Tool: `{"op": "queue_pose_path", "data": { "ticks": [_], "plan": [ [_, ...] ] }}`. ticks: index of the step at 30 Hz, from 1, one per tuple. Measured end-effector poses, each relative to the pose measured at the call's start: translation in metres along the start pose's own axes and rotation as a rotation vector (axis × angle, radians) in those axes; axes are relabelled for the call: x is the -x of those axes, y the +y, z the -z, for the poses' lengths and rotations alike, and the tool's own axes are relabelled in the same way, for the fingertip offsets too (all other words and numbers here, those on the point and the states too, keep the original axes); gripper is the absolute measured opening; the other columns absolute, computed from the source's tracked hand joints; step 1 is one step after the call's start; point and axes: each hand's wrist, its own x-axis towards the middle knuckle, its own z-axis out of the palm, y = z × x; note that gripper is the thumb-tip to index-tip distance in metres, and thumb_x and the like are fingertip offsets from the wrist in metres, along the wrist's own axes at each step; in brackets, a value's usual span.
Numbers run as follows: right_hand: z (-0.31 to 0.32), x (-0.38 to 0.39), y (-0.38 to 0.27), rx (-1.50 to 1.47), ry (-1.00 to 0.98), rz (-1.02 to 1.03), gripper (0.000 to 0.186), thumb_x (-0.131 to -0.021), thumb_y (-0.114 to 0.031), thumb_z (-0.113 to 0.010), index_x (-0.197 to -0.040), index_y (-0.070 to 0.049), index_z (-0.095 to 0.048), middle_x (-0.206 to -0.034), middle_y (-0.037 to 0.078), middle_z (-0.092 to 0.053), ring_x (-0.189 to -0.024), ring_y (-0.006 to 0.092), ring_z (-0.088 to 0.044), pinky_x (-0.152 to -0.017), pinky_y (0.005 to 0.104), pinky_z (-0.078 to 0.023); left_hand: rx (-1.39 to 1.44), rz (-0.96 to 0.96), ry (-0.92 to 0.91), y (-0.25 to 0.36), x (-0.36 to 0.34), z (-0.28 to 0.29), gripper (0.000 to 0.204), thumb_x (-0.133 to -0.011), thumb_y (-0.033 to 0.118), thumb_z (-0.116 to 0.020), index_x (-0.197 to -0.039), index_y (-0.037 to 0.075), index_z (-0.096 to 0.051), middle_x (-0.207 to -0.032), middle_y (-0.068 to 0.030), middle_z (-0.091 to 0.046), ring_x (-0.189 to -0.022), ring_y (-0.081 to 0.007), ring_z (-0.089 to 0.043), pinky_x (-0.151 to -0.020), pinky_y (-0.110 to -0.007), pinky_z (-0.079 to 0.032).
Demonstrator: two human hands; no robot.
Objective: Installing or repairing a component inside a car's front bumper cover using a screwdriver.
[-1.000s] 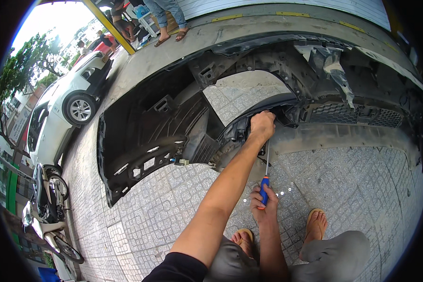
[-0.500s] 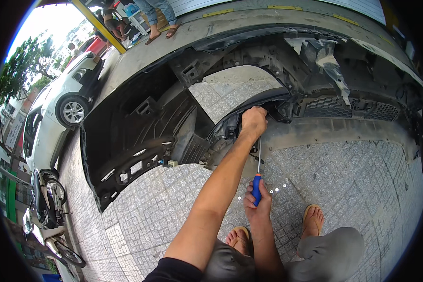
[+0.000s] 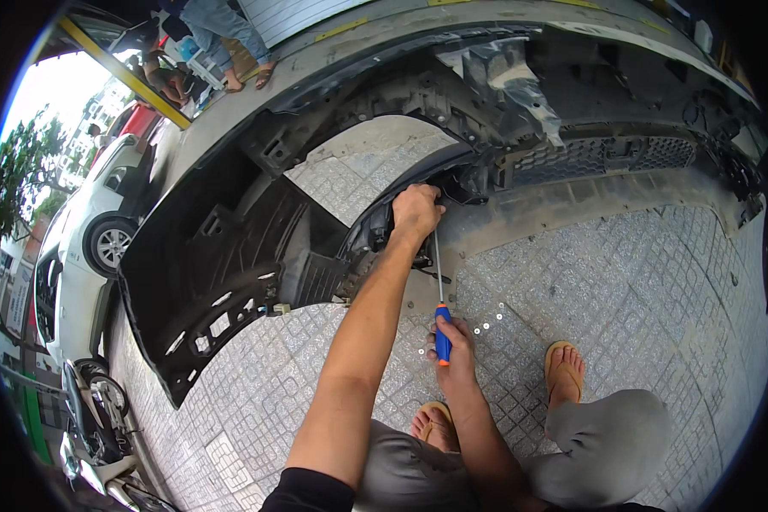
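A large dark car bumper (image 3: pixel 256 196) lies with its ribbed inner side up, curving across the ground before me. My left hand (image 3: pixel 416 211) is closed over the inner edge of the bumper, beside its large opening; what its fingertips press on is hidden. Lower down, my right hand (image 3: pixel 457 352) grips the blue and orange handle of a screwdriver (image 3: pixel 442 328). The long thin shaft points away from me, up to the bumper just below my left hand, where its tip cannot be made out. Several small round white pieces (image 3: pixel 486 326) lie on the paving by my right hand.
Patterned paving (image 3: pixel 572 282) stretches around my sandalled feet. Torn silvery sheeting (image 3: pixel 516 81) hangs on the bumper near a honeycomb grille (image 3: pixel 563 162). At left stand a white car (image 3: pixel 77 247) and a motorbike (image 3: pixel 102 427). Beyond the bumper, a person in jeans (image 3: pixel 222 34) stands near a yellow post (image 3: pixel 124 72).
The whole view has shifted, so the bumper sits further left and higher. My right fingers have changed their hold on the screwdriver handle, which stands more upright. My left hand stays at the bumper.
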Motion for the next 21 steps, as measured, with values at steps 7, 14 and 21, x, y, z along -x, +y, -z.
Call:
{"op": "queue_pose_path", "data": {
  "ticks": [7,14,21],
  "plan": [
    [0.004,-0.004,0.015,0.307,0.058,0.195,0.027,-0.097,-0.033,-0.07,-0.101,-0.008,-0.062,-0.09,0.003,-0.066,-0.06,0.0096,-0.055,-0.048,0.0233,-0.038,0.053,0.031,0.011,-0.007,0.008,0.003,0.035,-0.083,0.025,-0.08,-0.115,0.012,-0.075,-0.115,-0.0146,-0.073,-0.107,-0.0347,-0.069,-0.092,-0.044,-0.055],
    [0.027,-0.025,0.0,-0.529,-0.352,-0.426,0.037,-0.1,-0.038,-0.064,-0.105,-0.002,-0.06,-0.084,0.006,-0.061,-0.054,0.0103,-0.05,-0.039,0.0208,-0.036,0.054,0.04,0.03,-0.004,0.003,-0.002,0.032,-0.081,0.021,-0.08,-0.112,0.011,-0.076,-0.117,-0.0143,-0.071,-0.11,-0.035,-0.068,-0.094,-0.044,-0.054],
    [0.015,-0.019,0.006,-0.358,-0.352,-0.329,0.026,-0.099,-0.029,-0.067,-0.107,-0.006,-0.06,-0.085,0.006,-0.061,-0.054,0.0105,-0.049,-0.038,0.0198,-0.036,0.092,0.042,0.053,-0.001,0.005,-0.005,0.028,-0.08,0.021,-0.081,-0.105,0.009,-0.075,-0.114,-0.0157,-0.071,-0.11,-0.0352,-0.068,-0.093,-0.044,-0.055]
  ]
}}
